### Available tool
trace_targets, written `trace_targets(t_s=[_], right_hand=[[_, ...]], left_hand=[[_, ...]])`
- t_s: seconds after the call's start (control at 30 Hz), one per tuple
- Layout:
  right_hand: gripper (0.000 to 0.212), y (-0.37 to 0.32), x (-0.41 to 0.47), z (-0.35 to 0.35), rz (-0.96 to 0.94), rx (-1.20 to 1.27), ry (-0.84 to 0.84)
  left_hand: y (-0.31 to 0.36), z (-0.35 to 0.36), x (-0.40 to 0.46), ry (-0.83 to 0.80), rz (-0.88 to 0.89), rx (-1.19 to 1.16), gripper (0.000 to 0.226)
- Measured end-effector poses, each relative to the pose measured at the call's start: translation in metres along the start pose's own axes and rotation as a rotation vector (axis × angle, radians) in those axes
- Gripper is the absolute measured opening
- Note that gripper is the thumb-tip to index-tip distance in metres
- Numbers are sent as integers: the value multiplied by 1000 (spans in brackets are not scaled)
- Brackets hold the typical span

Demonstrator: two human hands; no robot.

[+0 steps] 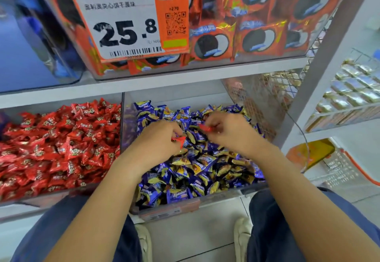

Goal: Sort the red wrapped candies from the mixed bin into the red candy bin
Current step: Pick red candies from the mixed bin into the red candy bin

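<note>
Both hands are inside the mixed bin [226,195], a clear tub filled mostly with blue and yellow wrapped candies [197,169]. My left hand [160,138] grips a red wrapped candy [180,140] whose wrapper pokes out between the curled fingers. My right hand [224,128] pinches another red wrapped candy [205,128] at its fingertips, over the back of the bin. To the left, behind a clear divider, stands the red candy bin [26,201], heaped with red wrapped candies [61,144].
A shelf above carries a clear bin of orange cookie packs [246,42] with a price tag [131,21] reading 25.8. A white shelf upright [320,66] rises at the right. Further right are gold-wrapped sweets [353,89] and an orange-rimmed basket [337,165]. My knees and shoes show below.
</note>
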State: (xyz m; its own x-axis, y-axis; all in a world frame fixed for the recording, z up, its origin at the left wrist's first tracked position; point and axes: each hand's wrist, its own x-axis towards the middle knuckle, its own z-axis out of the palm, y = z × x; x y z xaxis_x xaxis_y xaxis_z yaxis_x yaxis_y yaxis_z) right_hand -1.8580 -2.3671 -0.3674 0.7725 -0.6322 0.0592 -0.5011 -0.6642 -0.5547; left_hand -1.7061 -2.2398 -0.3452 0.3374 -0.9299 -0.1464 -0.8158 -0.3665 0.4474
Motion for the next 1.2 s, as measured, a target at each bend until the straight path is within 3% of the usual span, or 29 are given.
trace_targets(t_s=[0.1,0.23,0.37,0.43,0.6,0.77,0.87,1.03,1.2], right_hand=[[17,12,-6,-35,191,195,144],[22,26,-35,-54,366,692,113],[19,35,-57,-53,446,885,97],[12,35,-62,-53,478,801,63],[46,33,-58,-40,350,327,36],[24,23,-49,-25,179,292,-142],[25,18,-47,-16,71,204,-205],[25,22,-40,-19,27,104,-194],[26,12,-37,-17,-93,12,-221]], left_hand=[[-3,0,1,91,-23,-86,21],[2,4,1,112,-18,-76,19],[12,12,0,70,49,-76,22],[15,15,0,18,85,-66,21],[6,13,0,-81,97,70,17],[21,27,-14,-196,214,154,61],[29,54,-8,-172,284,510,61],[18,42,12,-41,24,727,40],[5,30,8,45,-129,778,38]])
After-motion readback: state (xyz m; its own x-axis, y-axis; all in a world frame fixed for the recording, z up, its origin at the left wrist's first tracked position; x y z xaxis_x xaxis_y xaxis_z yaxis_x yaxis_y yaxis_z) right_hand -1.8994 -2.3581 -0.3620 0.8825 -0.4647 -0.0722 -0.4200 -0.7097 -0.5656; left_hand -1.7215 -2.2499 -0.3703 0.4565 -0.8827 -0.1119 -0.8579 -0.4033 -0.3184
